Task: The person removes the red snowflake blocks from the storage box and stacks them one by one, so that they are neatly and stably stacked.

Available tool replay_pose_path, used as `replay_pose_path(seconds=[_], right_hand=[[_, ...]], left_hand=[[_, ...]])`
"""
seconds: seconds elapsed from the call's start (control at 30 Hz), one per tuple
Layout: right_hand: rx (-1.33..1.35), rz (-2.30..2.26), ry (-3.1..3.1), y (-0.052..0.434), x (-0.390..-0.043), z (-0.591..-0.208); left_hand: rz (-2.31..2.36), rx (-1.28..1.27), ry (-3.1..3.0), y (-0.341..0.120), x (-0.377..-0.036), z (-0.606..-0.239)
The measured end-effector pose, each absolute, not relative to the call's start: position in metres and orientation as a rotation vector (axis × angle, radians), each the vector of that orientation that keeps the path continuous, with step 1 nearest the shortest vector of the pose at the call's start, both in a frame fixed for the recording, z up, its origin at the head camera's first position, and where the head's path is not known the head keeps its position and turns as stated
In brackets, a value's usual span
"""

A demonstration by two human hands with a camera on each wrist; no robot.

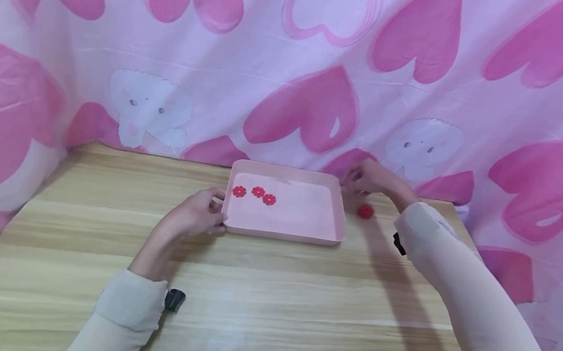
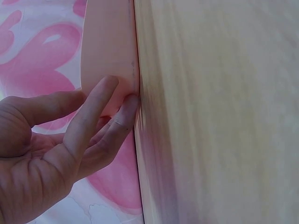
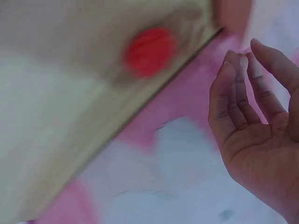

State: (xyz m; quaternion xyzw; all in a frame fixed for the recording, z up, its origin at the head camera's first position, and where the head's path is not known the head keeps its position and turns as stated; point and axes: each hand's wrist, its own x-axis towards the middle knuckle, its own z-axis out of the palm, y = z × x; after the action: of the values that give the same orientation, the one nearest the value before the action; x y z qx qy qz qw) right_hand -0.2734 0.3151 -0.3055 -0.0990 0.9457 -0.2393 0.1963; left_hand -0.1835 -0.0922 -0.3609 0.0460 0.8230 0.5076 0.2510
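- Fingers of the left hand are bent about the left end of the pink tray; its outer wall and corner are touched, and the tray is held lightly there.
- The tray is set flat on the wood-grained table, towards the far edge, with its long side laid across.
- Outside the tray, just beyond its right wall, a round red piece is seen on the table; in the right wrist view it is blurred, and whether it is 1 piece or a stack cannot be told.
- Inside the tray, in the left half, 3 red flower-shaped pieces are laid flat: 1 is placed near the left wall, and 2 are set close together to its right, touching or overlapping, which cannot be told.
- The right hand is held above the table by the tray's far right corner, near the round red piece; its fingers are loosely bent, the thumb is parted from them, and nothing is seen gripped.
- Behind the table, a pale pink curtain is hung, printed with darker pink hearts and white animal figures.
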Motion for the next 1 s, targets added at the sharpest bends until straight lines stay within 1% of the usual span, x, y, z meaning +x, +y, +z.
replay_pose_path(seconds=[0.2, 0.37, 0.57, 0.73, 1.0], right_hand=[[-0.337, -0.667, 2.597, 0.262, -0.279, -0.294], [-0.336, -0.635, 2.538, 0.216, -0.285, -0.305], [-0.364, -0.487, 2.534, 0.171, -0.282, -0.318], [-0.328, -0.411, 2.525, 0.154, -0.28, -0.323], [-0.288, -0.411, 2.505, 0.156, -0.278, -0.333]], left_hand=[[1.398, 0.126, 2.224, -0.087, -0.183, -0.361], [1.42, 0.12, 2.207, -0.082, -0.181, -0.36], [1.425, 0.137, 2.205, -0.076, -0.18, -0.358], [1.408, 0.142, 2.209, -0.073, -0.178, -0.356], [1.379, 0.139, 2.229, -0.07, -0.176, -0.353]])
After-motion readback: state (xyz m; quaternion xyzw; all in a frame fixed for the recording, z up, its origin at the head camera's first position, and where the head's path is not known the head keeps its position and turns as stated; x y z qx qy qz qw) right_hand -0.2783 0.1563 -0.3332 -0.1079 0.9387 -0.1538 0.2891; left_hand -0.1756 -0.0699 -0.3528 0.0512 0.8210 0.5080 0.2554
